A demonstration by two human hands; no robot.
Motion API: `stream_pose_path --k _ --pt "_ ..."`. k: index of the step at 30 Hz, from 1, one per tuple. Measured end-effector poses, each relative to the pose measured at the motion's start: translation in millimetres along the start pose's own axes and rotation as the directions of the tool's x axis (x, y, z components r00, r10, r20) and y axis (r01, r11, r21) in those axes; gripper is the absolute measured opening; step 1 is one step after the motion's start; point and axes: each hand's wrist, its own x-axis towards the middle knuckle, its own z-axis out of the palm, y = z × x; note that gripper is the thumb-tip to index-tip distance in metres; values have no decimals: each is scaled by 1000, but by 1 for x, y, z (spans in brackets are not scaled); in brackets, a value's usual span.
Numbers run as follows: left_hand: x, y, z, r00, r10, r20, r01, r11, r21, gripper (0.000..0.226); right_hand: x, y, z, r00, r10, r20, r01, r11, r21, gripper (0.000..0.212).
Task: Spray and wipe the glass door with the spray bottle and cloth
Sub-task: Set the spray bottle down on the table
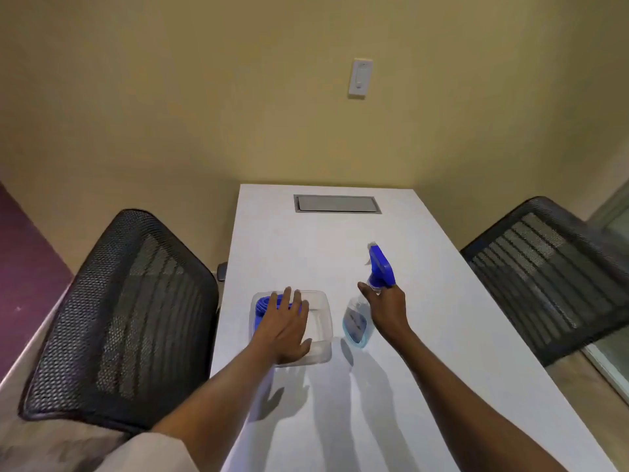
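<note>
A clear spray bottle (355, 323) with a blue trigger head stands upright on the white table (425, 335). My right hand (386, 308) is wrapped around its neck, just under the trigger head. A blue cloth (263, 304) lies in the far left corner of a clear plastic tub (323, 321) on the table. Over the tub, my left hand (284, 327) is spread flat, fingers apart, with the fingertips above the cloth; whether they touch it I cannot tell. At the far right edge a strip of glass door (616, 226) shows.
Two black mesh office chairs stand at the table, one on the left (122, 318) and one on the right (548, 267). A grey cable hatch (337, 203) is set into the table's far end. A white wall switch (360, 78) sits on the yellow wall.
</note>
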Motion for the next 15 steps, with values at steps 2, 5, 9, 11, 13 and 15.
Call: stream_pose_path --k 2,5,9,11,13,15 --pt "10 -8 20 998 -36 44 37 999 -25 83 16 13 13 999 32 -8 -32 999 5 32" --pt "24 -16 42 991 -59 121 65 997 -48 83 32 29 28 999 44 -5 -44 999 -2 31" --pt "32 -20 66 981 -75 178 91 992 -88 82 42 45 41 998 68 0 -68 998 -7 33" --pt "31 -20 76 979 -85 188 105 989 -101 82 44 51 45 996 90 9 -90 996 -11 35" --pt "30 -21 83 976 -98 194 123 985 -120 85 47 55 46 996 93 2 -93 996 -15 37" --pt "30 -23 89 974 -100 202 131 981 -143 88 51 57 47 996 89 -2 -89 996 -14 38"
